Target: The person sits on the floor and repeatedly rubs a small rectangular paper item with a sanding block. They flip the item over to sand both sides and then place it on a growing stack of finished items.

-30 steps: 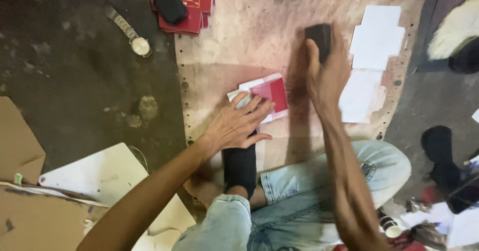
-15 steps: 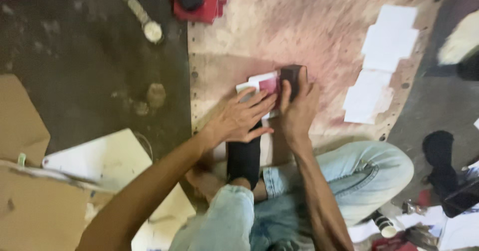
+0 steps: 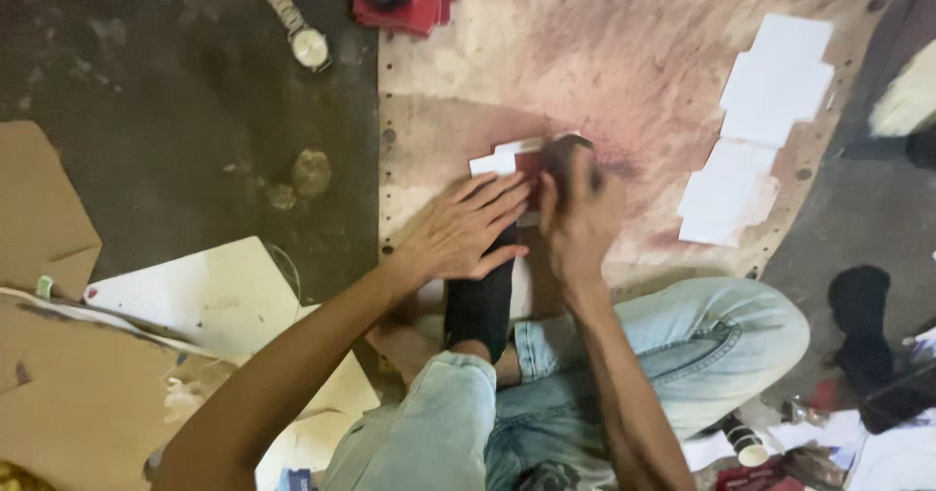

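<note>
We take the red-and-white card (image 3: 512, 162) as landmark; it lies flat on the pink-stained work mat (image 3: 624, 72), just ahead of our crossed legs in pale jeans (image 3: 682, 354).

Left hand (image 3: 463, 230): palm down, fingers spread wide and flat, fingertips resting on the card's near-left edge — pinning it, not gripping. It comes onto the card from the near-left.

Right hand (image 3: 580, 218): fingers curled tight around a small dark block (image 3: 565, 152), which is pressed on the card's right end. The block is blurred; we cannot tell its exact kind.

Key relation — the card sits directly ahead of both sets of fingertips, its long axis running left-right across our view. The right hand is on its right end, the left hand on its left end; both touch it, neither is clearly nearer.

Around the card: 1 column of white cards (image 3: 760, 130) well to its right, a stack of red cards (image 3: 419, 8) far beyond it to the left, a wristwatch (image 3: 297, 28) on the dark floor left of that stack. Cardboard sheets (image 3: 58, 384) lie near-left, well apart.
</note>
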Demonstrator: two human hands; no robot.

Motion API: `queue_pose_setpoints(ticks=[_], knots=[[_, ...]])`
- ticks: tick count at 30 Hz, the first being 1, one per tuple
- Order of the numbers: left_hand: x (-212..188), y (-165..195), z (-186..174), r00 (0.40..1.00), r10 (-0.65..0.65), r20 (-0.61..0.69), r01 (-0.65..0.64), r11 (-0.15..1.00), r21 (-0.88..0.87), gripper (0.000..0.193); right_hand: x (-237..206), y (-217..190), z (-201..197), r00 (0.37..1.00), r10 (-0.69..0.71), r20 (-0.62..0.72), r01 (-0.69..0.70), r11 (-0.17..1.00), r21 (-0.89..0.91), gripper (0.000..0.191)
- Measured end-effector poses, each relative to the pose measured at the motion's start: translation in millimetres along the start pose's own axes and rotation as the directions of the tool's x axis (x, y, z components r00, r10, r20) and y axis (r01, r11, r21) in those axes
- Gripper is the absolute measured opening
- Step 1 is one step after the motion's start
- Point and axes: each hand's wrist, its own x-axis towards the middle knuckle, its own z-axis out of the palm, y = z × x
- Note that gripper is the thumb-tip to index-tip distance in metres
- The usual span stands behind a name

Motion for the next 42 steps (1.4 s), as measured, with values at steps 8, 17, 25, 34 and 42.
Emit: queue_pose_setpoints(ticks=[8,17,25,34,42], knots=[[-2,9,-4,0.985,-0.167,-0.054,0.164,0.985,-0.053,0.06,-5,5,-14,0.925,-0.291,-0.244,0.349,0.906,0.24,0.05],[33,69,12,0.706,-0.695,-0.134,0.468,0.601,-0.648,0.079,27,24,-47,0.886,-0.335,-0.32,0.262,0.932,-0.249,0.037],[106,33,-10,0.809,-0.533,0.249,0.176,-0.185,-0.967,0.074,57,-8,-63,0.955,-0.212,-0.206,0.243,0.96,0.14,0.051],[49,-83,-114,0.443,-0.645,-0.623,0.415,0.764,-0.495,0.025,234,-46,-104,0.76,-0.517,-0.394,0.598,0.794,0.111,0.02],[82,-158,-139,0.581,-0.445,-0.681,0.505,0.854,-0.127,0.058,284,-99,-87,0.53,-0.625,-0.573,0.528,0.772,-0.354,0.048]])
